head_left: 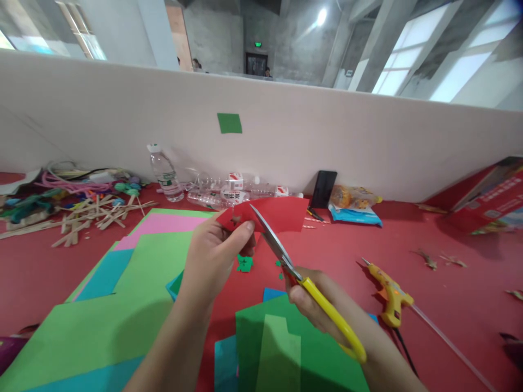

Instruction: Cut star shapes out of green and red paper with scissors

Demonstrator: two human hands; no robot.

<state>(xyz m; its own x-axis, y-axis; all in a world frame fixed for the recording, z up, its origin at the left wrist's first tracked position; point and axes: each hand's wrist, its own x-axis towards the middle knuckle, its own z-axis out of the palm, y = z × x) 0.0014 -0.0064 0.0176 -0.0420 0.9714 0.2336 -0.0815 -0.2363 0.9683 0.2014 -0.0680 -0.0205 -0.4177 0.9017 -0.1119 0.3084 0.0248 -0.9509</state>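
Note:
A strip of red paper [281, 213] is pinched between the thumb and fingers of my left hand [220, 247], held up above the table. My right hand [316, 302] is closed around yellow-handled scissors [333, 316]. The metal blades point up and to the left, and their tips lie over the red paper near my left thumb. Below the paper, a small cut green piece [244, 263] and tiny green scraps rest on the red table [253, 294]. Dark green sheets [322, 348] lie beneath my right hand.
Light green sheets [81, 332] spread at the left, near wooden sticks [110, 209]. Plastic bottles [166, 177], a black phone [324, 189] and a snack packet [355, 213] stand or lie along the white partition [286, 136]. A yellow glue gun [390, 294] with a cord lies right.

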